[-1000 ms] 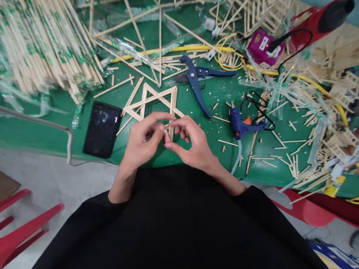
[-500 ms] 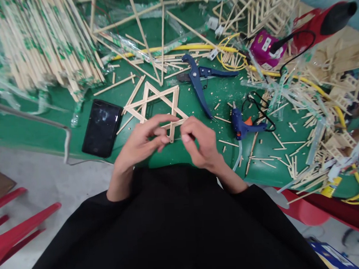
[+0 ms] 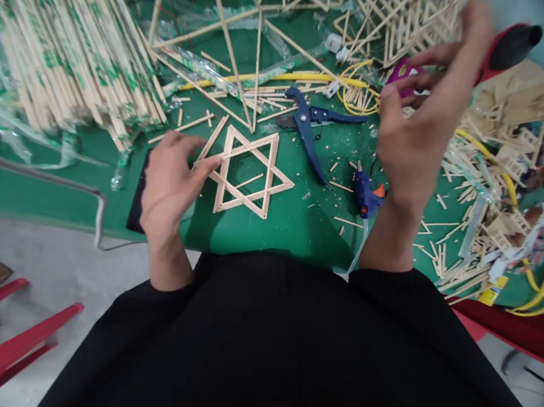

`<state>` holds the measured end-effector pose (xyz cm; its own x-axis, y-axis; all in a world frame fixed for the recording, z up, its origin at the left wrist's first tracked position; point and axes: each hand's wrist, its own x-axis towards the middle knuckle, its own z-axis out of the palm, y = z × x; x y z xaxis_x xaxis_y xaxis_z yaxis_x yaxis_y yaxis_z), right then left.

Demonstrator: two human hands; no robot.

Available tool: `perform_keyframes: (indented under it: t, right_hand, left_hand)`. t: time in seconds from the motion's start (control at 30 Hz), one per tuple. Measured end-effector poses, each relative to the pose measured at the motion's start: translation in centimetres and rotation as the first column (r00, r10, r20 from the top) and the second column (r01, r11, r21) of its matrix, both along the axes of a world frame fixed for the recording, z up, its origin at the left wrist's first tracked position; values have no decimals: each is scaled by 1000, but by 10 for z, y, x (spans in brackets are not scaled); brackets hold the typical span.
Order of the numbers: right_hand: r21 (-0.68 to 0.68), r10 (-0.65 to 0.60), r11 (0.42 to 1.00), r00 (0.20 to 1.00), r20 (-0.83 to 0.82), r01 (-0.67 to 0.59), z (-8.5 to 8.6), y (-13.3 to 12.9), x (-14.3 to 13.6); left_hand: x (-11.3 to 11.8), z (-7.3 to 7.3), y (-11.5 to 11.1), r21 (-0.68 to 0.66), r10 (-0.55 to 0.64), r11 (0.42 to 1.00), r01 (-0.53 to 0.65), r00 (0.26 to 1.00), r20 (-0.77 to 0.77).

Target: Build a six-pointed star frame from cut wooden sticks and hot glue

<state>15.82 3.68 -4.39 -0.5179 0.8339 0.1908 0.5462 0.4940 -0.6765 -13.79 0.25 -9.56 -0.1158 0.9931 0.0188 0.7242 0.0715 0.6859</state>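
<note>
A six-pointed star of thin wooden sticks lies flat on the green table. At its left side is my left hand, fingers apart, its thumb and fingertips near the star's left points and a loose stick. My right hand is raised over the right part of the table, fingers spread, with nothing seen in it. Partly behind its wrist lies a blue glue gun. A blue cutter rests between the star and that hand. The black tablet is partly covered by my left hand.
Bundled sticks in plastic fill the back left. Stick frames stand at the back right, near a red and black tool. A yellow cable crosses the table. Scattered stick pieces cover the right side.
Both hands have come away from the star's near edge. My right hand has moved far right and up and opened; my left hand has moved left. The star now lies flat.
</note>
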Motion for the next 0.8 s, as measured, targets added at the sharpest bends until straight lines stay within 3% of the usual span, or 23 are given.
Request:
perform_keyframes:
  t: [0.1, 0.17, 0.3, 0.4, 0.53, 0.67, 0.8]
  right_hand:
    - [13, 42, 999, 997, 59, -43, -14, 1, -23]
    - [20, 68, 997, 993, 100, -71, -25, 0, -37]
    - [39, 98, 993, 963, 253, -111, -45, -3, -56]
    - [15, 125, 990, 926, 355, -139, -50, -5, -59]
    - [47, 78, 994, 932, 355, -101, -41, -8, -51]
    - [141, 32, 988, 978, 207, -63, -23, -17, -39]
    - [184, 9, 982, 994, 105, -28, -2, -27, -33]
  left_hand:
    - [9, -15, -1, -44, -64, 997, 63, 998, -23]
    - [17, -16, -2, -34, -91, 995, 91, 996, -8]
    - [28, -2, -5, -53, -146, 986, 155, 979, 144]
    - [32, 14, -8, -48, -182, 978, 202, 946, 267]
    - [33, 36, -15, -83, -148, 977, 198, 901, 408]
    - [32, 58, -19, -64, -92, 989, 131, 899, 428]
    - [33, 70, -13, -51, -191, 963, 263, 807, 558]
